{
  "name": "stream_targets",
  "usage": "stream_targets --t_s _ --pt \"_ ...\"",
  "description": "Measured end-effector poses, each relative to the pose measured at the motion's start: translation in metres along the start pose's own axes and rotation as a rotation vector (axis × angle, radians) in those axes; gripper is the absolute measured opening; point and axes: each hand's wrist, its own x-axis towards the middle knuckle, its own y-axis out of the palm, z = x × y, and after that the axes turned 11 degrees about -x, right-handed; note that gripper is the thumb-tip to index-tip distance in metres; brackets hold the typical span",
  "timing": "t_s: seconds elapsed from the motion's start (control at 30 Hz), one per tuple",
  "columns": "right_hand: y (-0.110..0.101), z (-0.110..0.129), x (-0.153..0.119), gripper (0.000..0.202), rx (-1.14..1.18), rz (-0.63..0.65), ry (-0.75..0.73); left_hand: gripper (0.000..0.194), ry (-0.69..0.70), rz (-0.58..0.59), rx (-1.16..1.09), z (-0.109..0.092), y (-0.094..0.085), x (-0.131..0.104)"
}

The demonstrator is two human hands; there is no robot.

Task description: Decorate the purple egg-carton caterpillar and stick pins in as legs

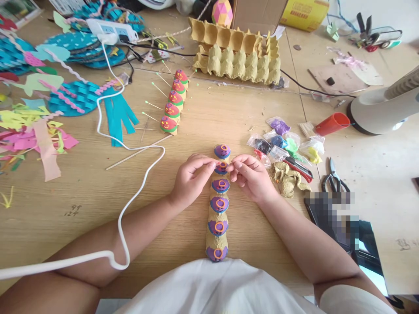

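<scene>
A strip of egg-carton bumps (220,204) lies lengthwise in front of me, each bump covered in purple clay with a blue edge, an orange ring and tiny dark and red marks. My left hand (193,176) is at the left of the second bump from the far end, thumb and forefinger pinched together. A speck of red shows by its fingertips, too small to name. On the other side of that bump, my right hand (250,174) also has its thumb and forefinger closed. Whatever its fingertips may hold is hidden.
A finished-looking red and green caterpillar (171,104) with toothpick feelers stands further back. Bagged coloured clay (279,141), a utility knife (298,169) and scissors (334,176) lie to the right. A white cable (126,218) crosses over my left arm; egg cartons (244,65) stand behind.
</scene>
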Motion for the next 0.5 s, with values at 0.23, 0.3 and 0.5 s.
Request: stream_targets --t_s 0.23,0.3,0.5 --pt "-0.0011 -0.001 0.0012 0.031 -0.041 -0.053 -0.029 0.022 -0.011 -0.003 -0.009 -0.0006 0.0004 0.0008" --pt "-0.0026 -0.002 0.0024 0.029 -0.037 -0.053 -0.036 0.023 -0.015 -0.006 -0.013 -0.0001 0.0006 0.0009" --pt "-0.0048 -0.0006 0.0035 0.026 0.003 -0.029 -0.05 0.023 -0.034 -0.015 -0.031 0.0018 0.0003 0.0004"
